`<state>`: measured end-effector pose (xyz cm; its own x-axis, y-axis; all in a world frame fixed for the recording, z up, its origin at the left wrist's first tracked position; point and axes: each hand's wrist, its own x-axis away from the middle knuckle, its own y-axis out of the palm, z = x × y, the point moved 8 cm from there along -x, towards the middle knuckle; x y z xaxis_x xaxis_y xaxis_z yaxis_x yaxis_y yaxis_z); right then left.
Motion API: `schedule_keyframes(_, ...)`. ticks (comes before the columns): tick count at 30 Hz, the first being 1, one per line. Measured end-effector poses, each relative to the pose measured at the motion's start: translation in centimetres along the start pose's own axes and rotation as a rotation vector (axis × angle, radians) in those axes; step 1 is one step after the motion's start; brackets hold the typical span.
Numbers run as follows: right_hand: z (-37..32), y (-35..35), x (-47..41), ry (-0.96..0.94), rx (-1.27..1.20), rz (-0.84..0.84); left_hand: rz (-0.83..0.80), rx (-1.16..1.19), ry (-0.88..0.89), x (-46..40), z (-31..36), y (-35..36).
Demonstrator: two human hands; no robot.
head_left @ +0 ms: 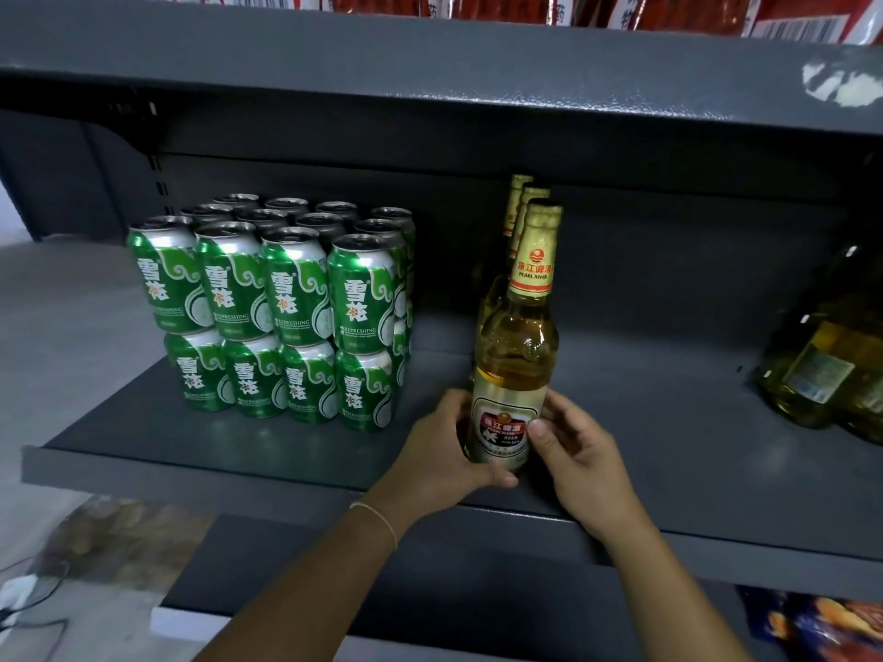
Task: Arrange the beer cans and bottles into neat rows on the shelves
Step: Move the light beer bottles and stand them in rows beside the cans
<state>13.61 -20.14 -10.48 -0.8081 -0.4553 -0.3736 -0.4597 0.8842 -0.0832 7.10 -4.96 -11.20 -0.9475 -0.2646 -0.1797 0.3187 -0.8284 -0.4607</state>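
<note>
A clear beer bottle [518,346] with a gold neck foil and a red and white label stands upright near the front of the grey shelf [239,463]. My left hand [444,451] grips its lower body from the left. My right hand [578,451] grips it from the right, thumb on the label. Two more bottles [518,203] stand in a line right behind it, mostly hidden. To the left, green beer cans [282,303] stand stacked two high in several neat rows.
The upper shelf [430,74] overhangs the bottle tops and carries red packages [525,4]. Yellowish bottles [826,375] lie at the shelf's right end. Bare shelf lies between the bottle line and those. Snack packets [822,628] sit on the shelf below, at the right.
</note>
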Motion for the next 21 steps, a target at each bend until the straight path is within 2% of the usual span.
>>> schedule_keyframes(12,0.2,0.1,0.1,0.016,0.006,-0.007,0.048,-0.084,0.053,0.2,0.8,0.1)
schedule_keyframes(21,0.1,0.3,0.1,0.009,0.002,-0.024,0.052,-0.144,0.014,0.6,1.2,-0.1)
